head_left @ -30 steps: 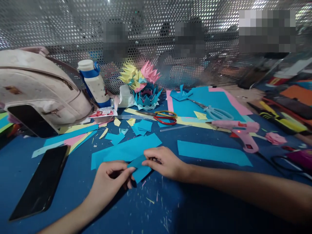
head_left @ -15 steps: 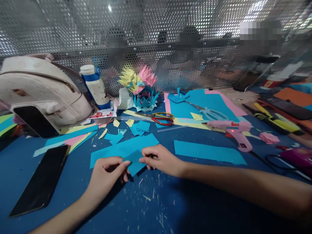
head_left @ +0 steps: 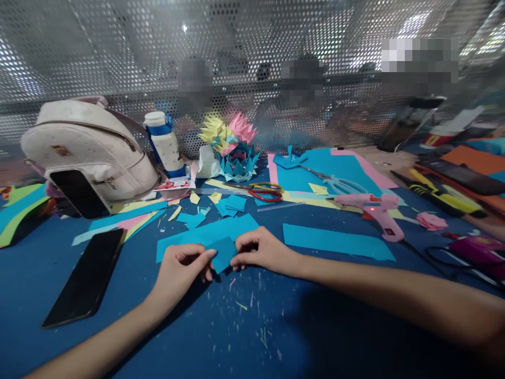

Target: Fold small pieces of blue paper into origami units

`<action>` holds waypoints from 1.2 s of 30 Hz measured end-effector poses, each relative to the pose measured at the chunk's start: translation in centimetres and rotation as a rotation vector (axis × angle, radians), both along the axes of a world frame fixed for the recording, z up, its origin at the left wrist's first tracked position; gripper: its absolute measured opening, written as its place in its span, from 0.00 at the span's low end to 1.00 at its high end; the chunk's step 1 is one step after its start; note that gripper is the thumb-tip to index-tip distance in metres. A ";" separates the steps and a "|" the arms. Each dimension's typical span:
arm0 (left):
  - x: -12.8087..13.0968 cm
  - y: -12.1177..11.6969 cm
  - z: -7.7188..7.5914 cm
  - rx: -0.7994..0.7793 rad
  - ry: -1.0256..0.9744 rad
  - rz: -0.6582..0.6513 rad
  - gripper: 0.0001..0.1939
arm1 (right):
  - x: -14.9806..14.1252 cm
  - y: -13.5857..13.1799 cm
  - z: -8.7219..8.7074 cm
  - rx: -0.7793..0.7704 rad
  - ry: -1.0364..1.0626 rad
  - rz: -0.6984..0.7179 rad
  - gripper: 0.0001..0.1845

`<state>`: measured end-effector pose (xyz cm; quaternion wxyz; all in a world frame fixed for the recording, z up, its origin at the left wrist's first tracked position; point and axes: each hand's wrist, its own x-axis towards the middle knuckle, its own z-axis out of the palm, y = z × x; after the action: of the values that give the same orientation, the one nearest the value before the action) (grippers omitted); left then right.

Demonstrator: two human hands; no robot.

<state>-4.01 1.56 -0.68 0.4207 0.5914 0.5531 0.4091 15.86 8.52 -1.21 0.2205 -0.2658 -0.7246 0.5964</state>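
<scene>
Between both hands is a small blue piece of paper (head_left: 223, 255), roughly square and held just above the table. My left hand (head_left: 185, 266) pinches its left edge with thumb over the top. At the right edge, my right hand (head_left: 268, 252) has thumb and forefinger closed on the paper. A wide blue paper strip (head_left: 181, 241) lies right behind the hands, partly covered by them. To the right rests another blue paper strip (head_left: 339, 242). Beyond are blue paper scraps (head_left: 232, 204) and scissors with red and yellow handles (head_left: 270, 192).
A pink glue gun (head_left: 374, 205), its light lit, lies at right near light-blue scissors (head_left: 339, 184). Folded paper flowers (head_left: 239, 158) stand at the back. Leftward are a black phone (head_left: 87, 276), a white backpack (head_left: 87, 142) and a bottle (head_left: 165, 145). Yellow-black cutters (head_left: 445, 195) lie far right.
The blue paper piece has turned and now shows flatter between my hands. My right hand's fingers have shifted along its right edge. The view has swung slightly left.
</scene>
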 end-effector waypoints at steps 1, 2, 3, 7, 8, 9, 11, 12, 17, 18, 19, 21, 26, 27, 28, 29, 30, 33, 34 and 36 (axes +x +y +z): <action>0.0 0.0 0.0 0.008 0.000 -0.004 0.20 | 0.0 -0.1 0.0 -0.021 0.014 -0.008 0.19; 0.0 -0.1 0.1 0.015 0.000 -0.009 0.20 | -0.1 -0.1 0.1 -0.040 0.023 -0.017 0.18; 0.0 -0.1 0.1 0.020 0.000 -0.010 0.20 | -0.1 -0.2 0.1 -0.059 0.030 -0.024 0.18; 0.0 0.0 0.3 0.028 -0.002 0.005 0.19 | 0.0 -0.2 0.4 -0.084 0.057 -0.007 0.18; -0.1 0.1 0.3 0.029 -0.002 0.005 0.20 | 0.1 -0.2 0.4 -0.051 0.056 0.000 0.17; -0.1 0.1 0.2 0.028 -0.004 0.002 0.20 | 0.1 -0.1 0.4 -0.006 0.049 0.002 0.16; -0.2 0.1 0.2 0.026 -0.009 -0.015 0.20 | 0.2 0.1 0.4 0.084 0.028 -0.002 0.15; -0.2 0.1 0.2 0.025 -0.011 -0.025 0.20 | 0.2 0.2 0.3 0.111 0.026 -0.010 0.15; -0.1 -0.1 0.0 0.032 0.014 -0.066 0.20 | 0.2 0.4 0.2 0.109 0.056 -0.060 0.13; -0.1 -0.1 0.0 0.042 0.029 -0.073 0.21 | 0.2 0.4 0.2 0.095 0.050 -0.062 0.15; 0.0 -0.2 0.0 0.054 0.044 -0.080 0.21 | 0.2 0.3 0.2 0.075 0.042 -0.063 0.16; 0.1 -0.3 -0.1 0.085 0.074 -0.101 0.21 | 0.2 0.3 0.1 0.035 0.040 -0.072 0.19; 0.1 -0.4 -0.1 0.165 0.135 -0.152 0.21 | 0.2 0.3 -0.1 0.035 0.066 -0.068 0.19; 0.1 -0.4 -0.1 0.167 0.138 -0.153 0.21 | 0.3 0.3 0.0 0.051 0.067 -0.061 0.18; 0.1 -0.4 -0.1 0.167 0.138 -0.152 0.21 | 0.3 0.3 0.1 0.070 0.064 -0.056 0.18; 0.1 -0.4 0.0 0.166 0.136 -0.150 0.21 | 0.3 0.2 0.2 0.094 0.058 -0.050 0.17; 0.2 -0.4 0.0 0.165 0.134 -0.150 0.21 | 0.4 0.2 0.4 0.119 0.050 -0.045 0.18; 0.2 -0.4 0.0 0.163 0.128 -0.148 0.21 | 0.5 0.1 0.8 0.172 0.029 -0.019 0.20; 0.2 -0.4 -0.1 0.160 0.125 -0.150 0.21 | 0.6 0.1 0.8 0.180 0.024 -0.010 0.20; 0.2 -0.4 -0.1 0.157 0.124 -0.157 0.21 | 0.6 0.1 0.8 0.181 0.012 0.011 0.20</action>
<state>-3.85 1.21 -0.76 0.3686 0.6882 0.4964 0.3797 16.51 8.59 -0.37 0.2445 -0.2371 -0.7757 0.5313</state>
